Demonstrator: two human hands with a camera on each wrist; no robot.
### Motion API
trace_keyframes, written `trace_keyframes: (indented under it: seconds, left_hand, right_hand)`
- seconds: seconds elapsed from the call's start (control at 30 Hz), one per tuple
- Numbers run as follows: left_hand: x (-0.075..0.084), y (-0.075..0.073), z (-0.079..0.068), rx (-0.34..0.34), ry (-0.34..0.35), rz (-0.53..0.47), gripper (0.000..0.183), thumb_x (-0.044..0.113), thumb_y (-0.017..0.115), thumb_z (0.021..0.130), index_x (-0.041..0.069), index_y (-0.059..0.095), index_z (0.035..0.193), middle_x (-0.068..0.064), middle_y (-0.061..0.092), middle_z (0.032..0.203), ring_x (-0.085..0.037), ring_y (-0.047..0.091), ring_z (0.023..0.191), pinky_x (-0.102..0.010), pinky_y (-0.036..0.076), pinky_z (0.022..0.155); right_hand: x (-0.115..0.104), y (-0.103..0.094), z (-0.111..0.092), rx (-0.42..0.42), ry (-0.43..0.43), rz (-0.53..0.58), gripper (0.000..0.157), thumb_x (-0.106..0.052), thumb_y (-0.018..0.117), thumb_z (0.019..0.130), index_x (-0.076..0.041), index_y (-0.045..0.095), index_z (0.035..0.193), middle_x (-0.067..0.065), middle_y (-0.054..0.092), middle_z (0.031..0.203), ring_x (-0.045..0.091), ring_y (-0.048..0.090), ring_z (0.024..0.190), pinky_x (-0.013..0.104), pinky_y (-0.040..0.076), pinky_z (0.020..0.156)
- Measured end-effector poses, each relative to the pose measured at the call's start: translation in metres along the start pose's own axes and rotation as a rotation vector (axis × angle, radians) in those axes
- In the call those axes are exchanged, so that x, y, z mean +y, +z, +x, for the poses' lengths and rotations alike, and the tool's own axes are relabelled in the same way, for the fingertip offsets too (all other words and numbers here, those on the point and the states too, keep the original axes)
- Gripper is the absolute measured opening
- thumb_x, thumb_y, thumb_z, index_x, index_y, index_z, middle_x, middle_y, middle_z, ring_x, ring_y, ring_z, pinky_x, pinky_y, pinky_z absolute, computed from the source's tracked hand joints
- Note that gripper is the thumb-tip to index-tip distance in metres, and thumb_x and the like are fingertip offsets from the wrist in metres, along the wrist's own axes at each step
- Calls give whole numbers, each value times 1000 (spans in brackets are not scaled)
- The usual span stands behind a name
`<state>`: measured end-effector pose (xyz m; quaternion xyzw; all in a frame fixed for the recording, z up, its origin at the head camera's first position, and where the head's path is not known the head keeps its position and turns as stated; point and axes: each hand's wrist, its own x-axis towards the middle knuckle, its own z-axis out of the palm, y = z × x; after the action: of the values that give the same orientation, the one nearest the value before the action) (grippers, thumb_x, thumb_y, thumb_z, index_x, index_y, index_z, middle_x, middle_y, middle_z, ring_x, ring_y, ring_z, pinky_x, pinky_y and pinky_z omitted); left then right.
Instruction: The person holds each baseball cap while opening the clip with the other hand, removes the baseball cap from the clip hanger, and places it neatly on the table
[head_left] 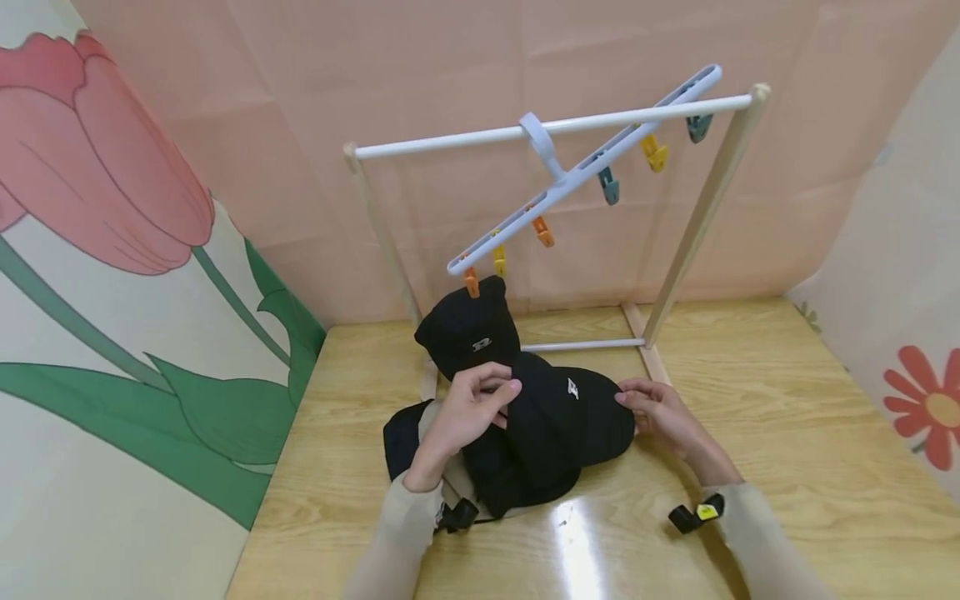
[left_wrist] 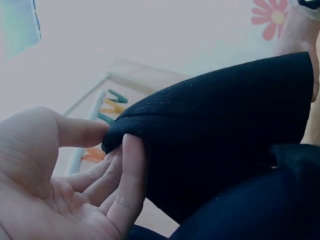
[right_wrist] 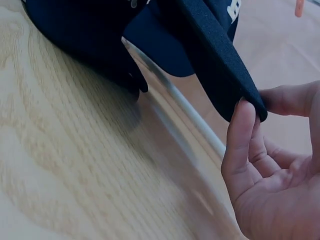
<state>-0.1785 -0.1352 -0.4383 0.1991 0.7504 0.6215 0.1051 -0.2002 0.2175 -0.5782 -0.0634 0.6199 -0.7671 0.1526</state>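
A black baseball cap (head_left: 592, 408) with a small white emblem is stretched between both hands over the table. My left hand (head_left: 468, 404) pinches its left edge between thumb and fingers; the left wrist view shows the dark cloth (left_wrist: 215, 110) folded at that grip. At the opposite end, the thumb and fingers of my right hand (head_left: 660, 412) pinch the rim of the visor (right_wrist: 225, 75). Behind the left hand, a second black cap (head_left: 461, 333) with a white emblem sits upright, its top at the hanger's orange (head_left: 471, 283) and yellow clips (head_left: 499, 260).
A pale blue hanger (head_left: 558, 192) with several coloured clips hangs aslant from the white rod (head_left: 450, 143) of a wooden-legged rack (head_left: 705, 208). More black and beige headwear (head_left: 525, 492) lies heaped on the wooden table (head_left: 787, 450) under the held cap. Flower-print sheets (head_left: 97, 333) line the sides.
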Motion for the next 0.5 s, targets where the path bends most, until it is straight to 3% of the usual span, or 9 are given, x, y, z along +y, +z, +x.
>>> trace_keyframes:
  seconds: [0.13, 0.5]
  left_hand:
    - [1, 1, -1, -16, -10, 0, 29, 11, 64, 108, -8, 65, 130, -30, 74, 114, -9, 68, 66, -29, 63, 65]
    - [-4, 0, -7, 17, -39, 18, 27, 14, 62, 109, -6, 68, 127, -27, 75, 107, -12, 66, 67, -30, 63, 63]
  right_hand:
    - [-1, 1, -1, 12, 14, -24, 10, -11, 59, 110, -13, 66, 116, -10, 74, 93, 8, 70, 75, 28, 60, 64]
    - [4, 4, -2, 11, 44, -54, 13, -11, 62, 108, -5, 63, 120, -8, 74, 93, 9, 70, 76, 28, 60, 64]
